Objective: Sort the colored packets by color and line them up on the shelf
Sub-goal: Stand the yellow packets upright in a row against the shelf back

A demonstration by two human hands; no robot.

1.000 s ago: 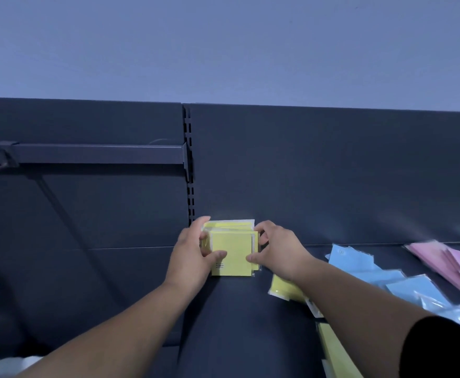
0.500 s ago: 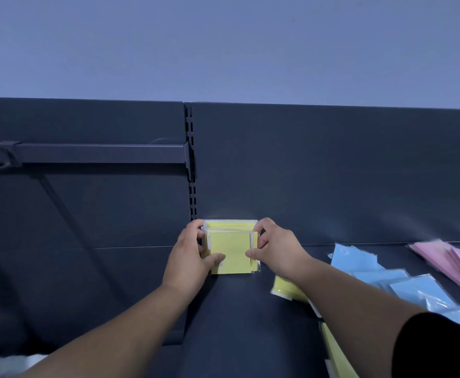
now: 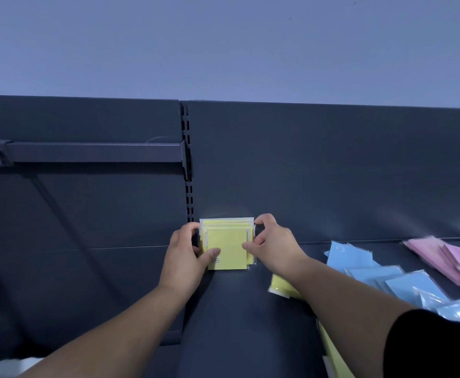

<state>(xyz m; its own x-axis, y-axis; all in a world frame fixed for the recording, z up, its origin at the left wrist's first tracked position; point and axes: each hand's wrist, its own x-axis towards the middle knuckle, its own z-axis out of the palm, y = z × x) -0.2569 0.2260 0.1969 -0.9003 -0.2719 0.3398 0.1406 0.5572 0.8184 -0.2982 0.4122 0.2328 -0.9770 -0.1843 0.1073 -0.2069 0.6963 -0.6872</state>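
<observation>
Since the yellows are supposed to end up as one tidy group, the small stack of square yellow packets in clear plastic sleeves (image 3: 227, 248) is sitting at the far left end of the dark grey metal shelf (image 3: 237, 323). It looks to be leaning back on the dark back panel (image 3: 332, 173), right beside the slotted upright post (image 3: 188, 186).

Both hands are bracketing it. The left hand (image 3: 185, 255) is gripping the left edge with its thumb lying across the front face, and the right hand (image 3: 272, 246) is pinching the right edge between thumb and curled fingers. My guess is they're squeezing from both sides so the slick sleeves are squaring up instead of fanning out. Working hard against the corner makes sense too, since it's giving the row a fixed end.

Off to the right, a single flat yellow packet (image 3: 279, 286) is lying partly under the right forearm. Past it, a loose spread of light blue packets (image 3: 373, 271) and some pink packets (image 3: 447, 257) are overlapping, not lined up yet. Another yellow packet (image 3: 338, 358) is poking in at the bottom right, so I'd say the sorting is only partway along.
</observation>
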